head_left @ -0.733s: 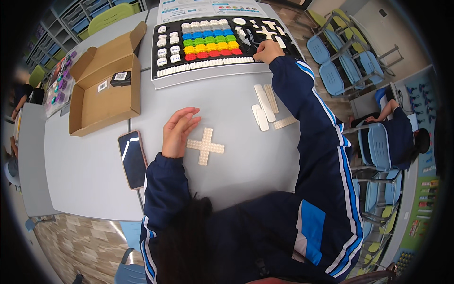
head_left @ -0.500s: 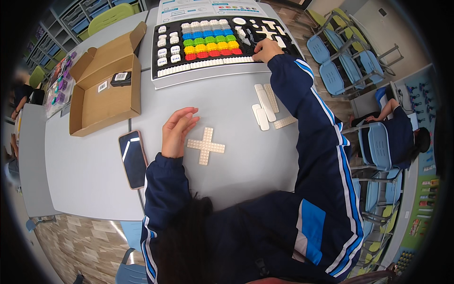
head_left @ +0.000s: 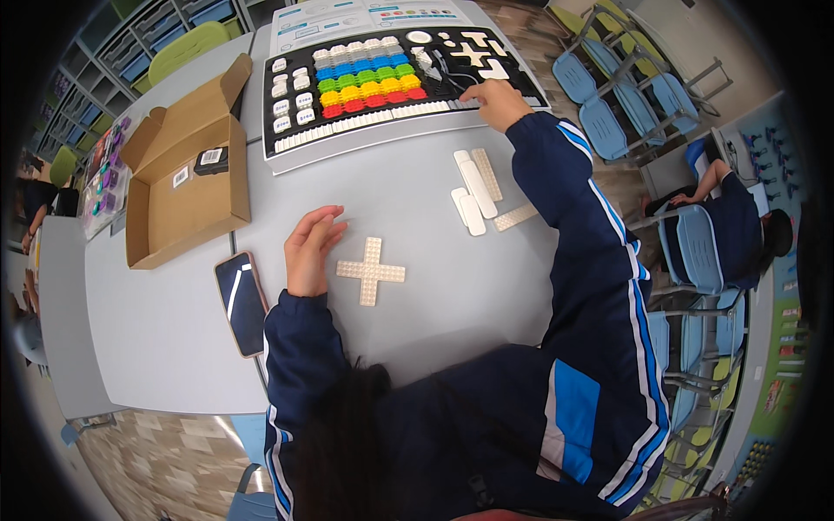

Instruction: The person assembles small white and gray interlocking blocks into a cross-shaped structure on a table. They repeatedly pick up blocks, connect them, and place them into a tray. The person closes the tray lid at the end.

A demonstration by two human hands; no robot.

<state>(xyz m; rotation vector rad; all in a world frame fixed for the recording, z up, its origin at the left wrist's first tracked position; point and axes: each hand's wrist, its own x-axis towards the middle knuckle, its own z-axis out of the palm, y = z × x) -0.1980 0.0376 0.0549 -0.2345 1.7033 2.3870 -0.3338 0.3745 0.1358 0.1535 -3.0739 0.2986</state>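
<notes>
Left hand [head_left: 311,253] was half-curled, empty, beside cross [head_left: 371,272]; right hand [head_left: 497,102] was at tray [head_left: 373,140], grip indeterminable.

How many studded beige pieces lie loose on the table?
3: a cross beside the left hand, one strip beside smooth white pieces, another strip by the right sleeve, which may hide more.

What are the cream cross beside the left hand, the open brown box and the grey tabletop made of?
Cross: probably moulded plastic, its surface dotted in a regular pattern; the finish looks fairly matt.
Box: looks like plain cardboard, dull brown with folded flaps.
Tabletop: smooth, even pale grey, perhaps laminate, though the look leaves that open.
</notes>
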